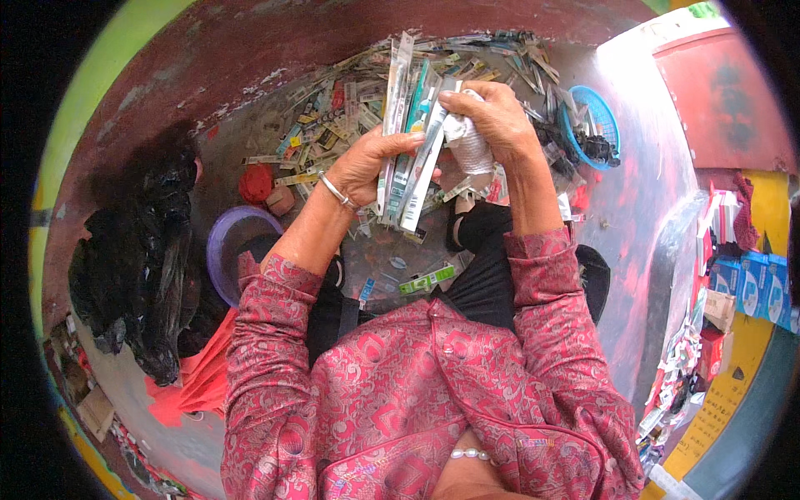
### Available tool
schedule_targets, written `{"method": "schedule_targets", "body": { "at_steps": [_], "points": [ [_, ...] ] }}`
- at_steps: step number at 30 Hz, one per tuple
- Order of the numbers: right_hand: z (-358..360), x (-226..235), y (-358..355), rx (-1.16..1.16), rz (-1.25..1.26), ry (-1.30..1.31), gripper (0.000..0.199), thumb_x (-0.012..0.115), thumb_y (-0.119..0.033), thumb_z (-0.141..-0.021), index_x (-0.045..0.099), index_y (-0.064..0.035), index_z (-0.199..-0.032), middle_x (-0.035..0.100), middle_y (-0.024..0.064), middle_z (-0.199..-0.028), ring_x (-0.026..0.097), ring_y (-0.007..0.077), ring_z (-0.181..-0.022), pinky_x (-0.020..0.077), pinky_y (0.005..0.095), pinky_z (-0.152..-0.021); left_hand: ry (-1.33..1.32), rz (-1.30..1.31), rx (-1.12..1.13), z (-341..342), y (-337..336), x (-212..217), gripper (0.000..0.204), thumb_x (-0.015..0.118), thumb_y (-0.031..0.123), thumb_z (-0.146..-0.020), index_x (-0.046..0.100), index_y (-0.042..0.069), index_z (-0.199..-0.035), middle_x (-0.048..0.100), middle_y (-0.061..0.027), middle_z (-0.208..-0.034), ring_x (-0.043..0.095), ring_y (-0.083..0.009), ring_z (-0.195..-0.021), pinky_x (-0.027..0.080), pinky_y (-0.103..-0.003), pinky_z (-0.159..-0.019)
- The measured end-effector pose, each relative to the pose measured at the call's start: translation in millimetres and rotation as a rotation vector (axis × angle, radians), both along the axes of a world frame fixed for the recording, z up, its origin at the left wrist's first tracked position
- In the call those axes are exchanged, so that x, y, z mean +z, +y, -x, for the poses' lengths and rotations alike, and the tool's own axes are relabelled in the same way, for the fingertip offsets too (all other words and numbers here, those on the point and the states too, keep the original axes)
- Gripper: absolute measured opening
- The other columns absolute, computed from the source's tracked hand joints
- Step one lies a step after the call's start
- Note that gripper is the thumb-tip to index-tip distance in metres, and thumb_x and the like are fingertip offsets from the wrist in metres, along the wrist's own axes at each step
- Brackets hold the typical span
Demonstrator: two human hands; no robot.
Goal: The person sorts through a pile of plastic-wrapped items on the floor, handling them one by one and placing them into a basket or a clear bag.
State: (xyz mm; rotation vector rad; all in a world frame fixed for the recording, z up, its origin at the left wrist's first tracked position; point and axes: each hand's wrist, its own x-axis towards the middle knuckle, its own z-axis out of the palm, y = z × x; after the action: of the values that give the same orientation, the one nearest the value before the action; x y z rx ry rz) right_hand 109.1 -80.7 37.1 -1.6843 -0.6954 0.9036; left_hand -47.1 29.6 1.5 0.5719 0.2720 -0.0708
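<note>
My left hand (372, 165), with a bangle at its wrist, is closed round a fanned bundle of slim, flat packets (398, 179) in clear, white and green wrapping. They stand nearly upright, and what is inside them is hard to make out. Against the bundle's right side, my right hand (502, 125) curls its fingers round a white ribbed roll (472, 152) that looks like wound cord. The right thumb reaches to the upper end of the nearest white packet. Some of the right fingers are hidden behind the roll.
Beyond my hands a broad heap of similar slim packets (321, 125) covers the floor. A blue basket (615, 125) stands at the right. On the left are a purple tub rim (218, 250), a black plastic bag (137, 258) and a red bundle (255, 183). A green packet (427, 280) lies near my legs.
</note>
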Motion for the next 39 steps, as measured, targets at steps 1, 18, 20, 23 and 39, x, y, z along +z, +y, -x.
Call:
{"method": "schedule_targets", "body": {
  "at_steps": [1,18,20,23,39],
  "points": [
    [1,1,-2,-0.021,-0.042,0.076,0.02,0.062,-0.018,-0.076,0.06,0.0011,-0.08,0.06,0.0051,-0.073,0.055,0.0094,-0.062,0.0446,0.0239,-0.056,0.006,0.028,0.006,1,1,-3,0.036,0.059,0.008,-0.075,0.048,-0.002,-0.108,0.058,-0.012,-0.095,0.061,-0.0225,-0.081,0.053,-0.034,-0.072],
    [3,3,2,-0.217,-0.128,-0.242,0.027,0.066,-0.026,-0.072,0.063,0.0007,-0.071,0.06,0.005,-0.062,0.053,0.0087,-0.057,0.0431,0.0245,-0.053,0.1,-0.217,0.173,-6,-2,4,0.035,0.067,0.003,-0.066,0.052,0.002,-0.098,0.059,-0.0051,-0.084,0.059,-0.0156,-0.069,0.05,-0.03,-0.065],
    [10,5,2,-0.195,-0.107,-0.347,0.029,0.067,-0.028,-0.071,0.063,0.0008,-0.071,0.061,0.0071,-0.061,0.055,0.0093,-0.056,0.0438,0.0253,-0.052,0.133,-0.268,0.257,-7,-7,9,0.03,0.064,-0.003,-0.067,0.053,-0.001,-0.095,0.06,-0.0076,-0.081,0.06,-0.0178,-0.064,0.052,-0.031,-0.059],
    [16,1,6,-0.052,0.055,-0.468,0.029,0.069,-0.028,-0.068,0.063,0.0,-0.071,0.061,0.008,-0.061,0.055,0.0102,-0.056,0.0442,0.0268,-0.053,0.107,-0.433,0.266,-6,-9,10,0.032,0.065,-0.003,-0.065,0.053,-0.001,-0.095,0.059,-0.0066,-0.083,0.059,-0.0161,-0.066,0.051,-0.029,-0.061],
    [-11,-4,-9,0.097,0.08,-0.167,0.017,0.059,-0.014,-0.075,0.061,0.0006,-0.083,0.055,-0.0017,-0.071,0.048,0.0059,-0.065,0.0384,0.0206,-0.06,0.05,-0.285,0.187,-7,1,1,0.038,0.06,0.003,-0.069,0.05,-0.002,-0.105,0.06,-0.0108,-0.091,0.061,-0.0186,-0.076,0.051,-0.031,-0.07]
  ]
}}
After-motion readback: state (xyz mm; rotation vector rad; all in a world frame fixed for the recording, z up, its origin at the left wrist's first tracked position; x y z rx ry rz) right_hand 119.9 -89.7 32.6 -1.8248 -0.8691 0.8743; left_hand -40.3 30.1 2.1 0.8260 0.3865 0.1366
